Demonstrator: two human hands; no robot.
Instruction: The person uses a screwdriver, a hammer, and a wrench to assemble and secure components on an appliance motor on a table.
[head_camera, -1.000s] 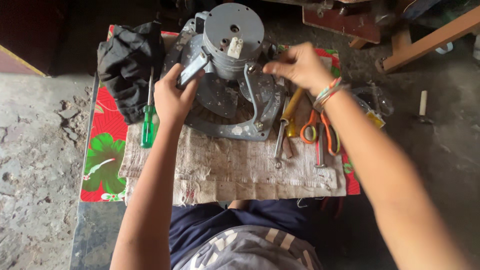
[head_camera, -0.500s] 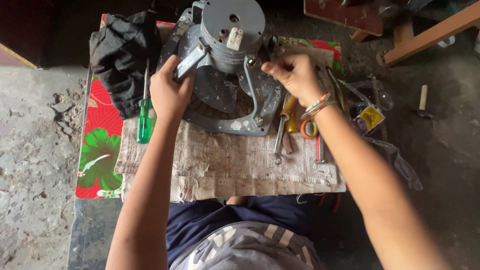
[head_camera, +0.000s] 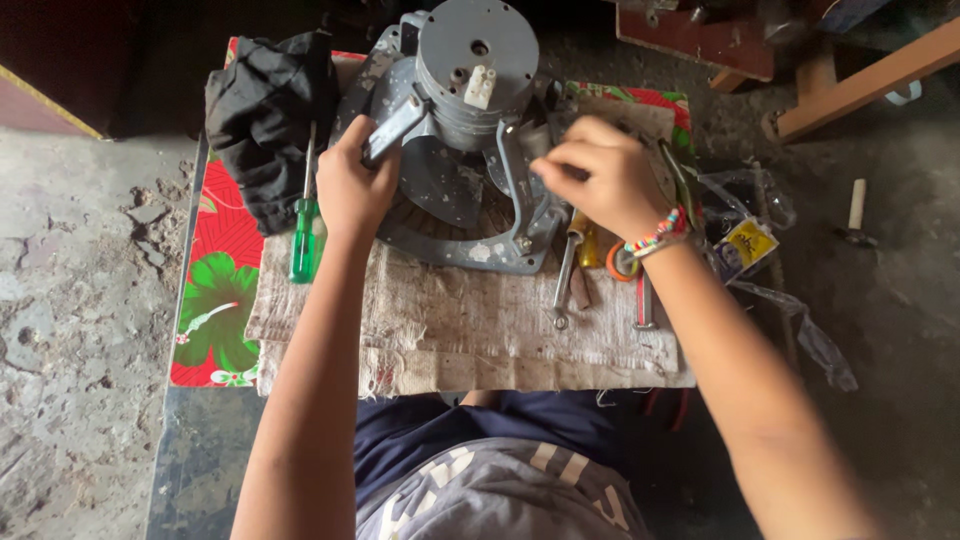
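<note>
Hands first: the left hand (head_camera: 352, 188) is closed around a grey bracket arm (head_camera: 392, 128) on the left side of a grey exhaust-fan motor assembly (head_camera: 470, 75), while the right hand (head_camera: 598, 172), with a beaded bracelet (head_camera: 655, 236) at its wrist, has its fingers curled together against the frame on the motor's right side; whether they pinch anything cannot be told. The assembly, with its round motor housing and ring-shaped frame (head_camera: 470, 250), sits at the far middle of a small table. A green-handled screwdriver (head_camera: 305, 232) lies just left of the left hand, beside a crumpled black cloth (head_camera: 262, 120) at the far left. A wrench (head_camera: 563, 285) and other hand tools lie near the right wrist. Worn burlap sacking (head_camera: 470, 335) covers the table over a red floral cloth (head_camera: 212, 300). Rough, cracked concrete floor (head_camera: 70, 300) surrounds the table, with wooden beams (head_camera: 860, 85) at the far right.
</note>
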